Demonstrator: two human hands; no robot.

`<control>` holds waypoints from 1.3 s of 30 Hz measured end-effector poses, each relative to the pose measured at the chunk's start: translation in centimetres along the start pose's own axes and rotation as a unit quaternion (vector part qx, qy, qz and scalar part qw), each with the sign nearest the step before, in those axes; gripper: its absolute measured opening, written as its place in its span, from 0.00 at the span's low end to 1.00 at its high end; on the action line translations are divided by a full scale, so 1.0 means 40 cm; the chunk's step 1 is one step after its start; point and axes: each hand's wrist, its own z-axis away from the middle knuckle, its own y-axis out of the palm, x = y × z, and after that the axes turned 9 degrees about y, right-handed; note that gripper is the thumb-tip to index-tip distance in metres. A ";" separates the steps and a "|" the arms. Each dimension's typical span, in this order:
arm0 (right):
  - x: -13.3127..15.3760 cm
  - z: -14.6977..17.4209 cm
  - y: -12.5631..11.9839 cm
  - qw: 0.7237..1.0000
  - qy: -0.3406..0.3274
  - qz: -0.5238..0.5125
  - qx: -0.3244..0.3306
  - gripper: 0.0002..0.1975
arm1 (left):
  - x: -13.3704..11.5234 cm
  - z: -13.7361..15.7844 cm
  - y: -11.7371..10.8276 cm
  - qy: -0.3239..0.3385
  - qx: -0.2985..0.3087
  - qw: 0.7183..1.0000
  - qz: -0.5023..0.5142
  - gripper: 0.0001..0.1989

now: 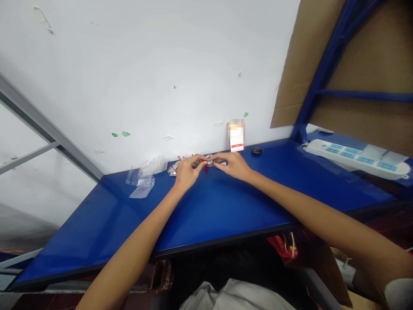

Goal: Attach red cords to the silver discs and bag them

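In the head view, the left hand (pixel 189 172) pinches a thin red cord (pixel 204 160) and the right hand (pixel 235 165) grasps the edge of a small, round, shiny disc (pixel 210 161) at the far middle of the smooth blue table (pixel 219 206). The cord reaches leftward from the disc (its long axis is too small to tell), and crinkled clear plastic bags (pixel 142 181) lie left.

"In the grip, a shiny, metal-looking disc (pixel 210 162) with textile-looking red cord (pixel 207 170)!"

"Left of it, clear plastic bags (pixel 146 173), thin and crinkled!"

"Beneath the grip, a smooth, glossy blue tabletop (pixel 213 206)!"

"Far right of it, a smooth white plastic power strip (pixel 356 159) and matt brown cardboard (pixel 293 82)!"

"And on the near side, creased matt cloth (pixel 234 297)!"
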 end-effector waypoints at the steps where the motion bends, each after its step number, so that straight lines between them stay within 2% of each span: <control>1: 0.000 0.000 0.000 1.000 -0.003 0.004 -0.002 0.13 | -0.001 0.000 0.000 0.004 0.004 1.000 -0.007 0.06; 6: -0.005 0.003 0.008 1.000 -0.021 0.006 -0.008 0.16 | 0.008 0.001 0.009 -0.003 0.000 1.000 -0.002 0.06; 11: -0.007 0.005 0.023 0.999 -0.033 -0.009 -0.014 0.19 | 0.029 0.004 0.029 -0.068 -0.031 0.991 0.115 0.08; 15: -0.012 0.006 0.032 0.997 -0.063 -0.021 -0.026 0.20 | 0.039 0.005 0.038 -0.116 -0.032 0.974 0.190 0.11; 23: -0.002 0.010 0.031 0.997 -0.068 0.010 -0.039 0.19 | 0.022 0.001 0.040 -0.159 -0.050 0.960 0.226 0.14; 27: 0.001 0.012 0.036 0.997 -0.061 -0.010 -0.046 0.22 | 0.013 0.001 0.034 -0.182 -0.049 0.945 0.266 0.15; 33: -0.015 0.011 0.039 0.994 -0.078 -0.046 -0.063 0.14 | 0.024 0.006 0.035 -0.191 -0.032 0.924 0.330 0.15; 39: -0.033 0.009 0.044 0.987 -0.129 -0.030 -0.094 0.13 | 0.028 0.011 0.047 -0.223 -0.053 0.905 0.357 0.16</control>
